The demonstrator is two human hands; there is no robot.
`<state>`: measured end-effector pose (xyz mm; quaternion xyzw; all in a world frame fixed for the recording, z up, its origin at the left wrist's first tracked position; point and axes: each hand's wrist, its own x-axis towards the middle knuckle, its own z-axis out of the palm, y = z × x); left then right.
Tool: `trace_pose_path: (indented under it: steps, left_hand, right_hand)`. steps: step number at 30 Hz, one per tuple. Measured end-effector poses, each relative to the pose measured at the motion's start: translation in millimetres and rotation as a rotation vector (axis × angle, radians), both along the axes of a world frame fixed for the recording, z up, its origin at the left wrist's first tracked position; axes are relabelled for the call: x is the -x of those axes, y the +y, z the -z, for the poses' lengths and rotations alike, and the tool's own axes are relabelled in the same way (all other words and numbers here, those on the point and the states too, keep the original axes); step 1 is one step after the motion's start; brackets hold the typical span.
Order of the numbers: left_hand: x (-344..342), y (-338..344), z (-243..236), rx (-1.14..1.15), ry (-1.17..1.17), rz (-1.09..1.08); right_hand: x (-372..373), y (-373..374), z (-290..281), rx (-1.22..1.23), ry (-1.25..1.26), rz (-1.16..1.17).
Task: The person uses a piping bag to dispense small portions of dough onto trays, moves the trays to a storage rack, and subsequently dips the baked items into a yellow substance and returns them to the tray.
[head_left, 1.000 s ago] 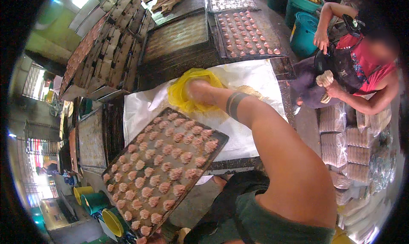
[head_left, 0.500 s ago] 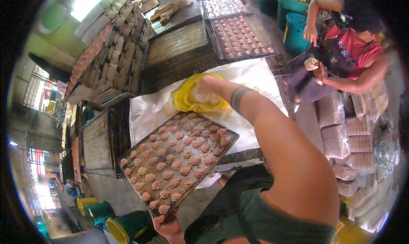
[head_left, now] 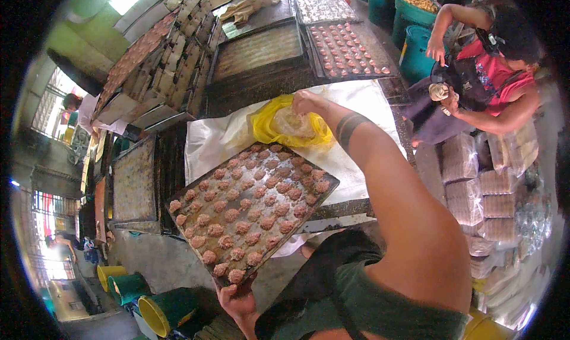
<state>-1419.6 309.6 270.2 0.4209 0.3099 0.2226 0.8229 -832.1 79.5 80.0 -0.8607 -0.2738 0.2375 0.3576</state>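
Observation:
My left hand (head_left: 237, 299) grips the near corner of a dark metal baking tray (head_left: 261, 204), which tilts in front of me. Rows of small, rough pinkish-brown dough mounds (head_left: 243, 227) cover it, with pale powder scattered between them. My right arm stretches over a yellow plastic bag (head_left: 265, 124) that lies open beyond the tray's far edge. Inside it is a crumpled clear bag (head_left: 291, 124) with pale contents. My right hand (head_left: 306, 102) is at the bag's far rim, its fingers curled down; whatever is in them is hidden.
A white sheet (head_left: 219, 139) lies beneath the bag. Trays with pink pieces (head_left: 348, 50) and stacked trays (head_left: 257, 50) stand behind. Tall tray stacks (head_left: 160, 78) rise at left. A seated person (head_left: 499, 78) holds a pale bundle at right, near wrapped packs (head_left: 462, 179). Buckets (head_left: 155, 316) stand lower left.
My view has shifted slightly. My right hand stays at the yellow bag, and my left keeps hold of the tray. Another person has come into view beside the tray stacks at left.

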Motion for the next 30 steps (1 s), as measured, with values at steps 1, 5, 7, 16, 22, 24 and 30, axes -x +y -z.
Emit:
trace_pose_path:
  steps: [1,5,7,16,22,24,30]
  left_hand:
    - [-3,-3,-1,-0.007,-0.05,0.013]
    - [11,15,9,0.04,-0.139,0.087]
    - [4,18,7,0.058,-0.119,0.103]
    - [15,58,31,-0.091,-0.142,0.246]
    - [16,66,31,-0.154,-0.083,0.346]
    - [18,66,26,-0.184,-0.046,0.361]
    - [13,54,34,-0.039,-0.129,0.268]
  right_hand:
    - [-2,-3,-14,-0.014,0.023,-0.007]
    - [63,49,-101,-0.289,0.112,-0.025]
    - [103,55,-140,-0.384,0.097,-0.068]
    - [264,142,-256,-0.288,-0.414,-0.406]
    - [232,183,-274,-0.451,-0.4,-0.336]
    - [233,185,-291,-0.392,-0.267,-0.119]
    - [210,141,-271,-0.42,-0.041,-0.122]
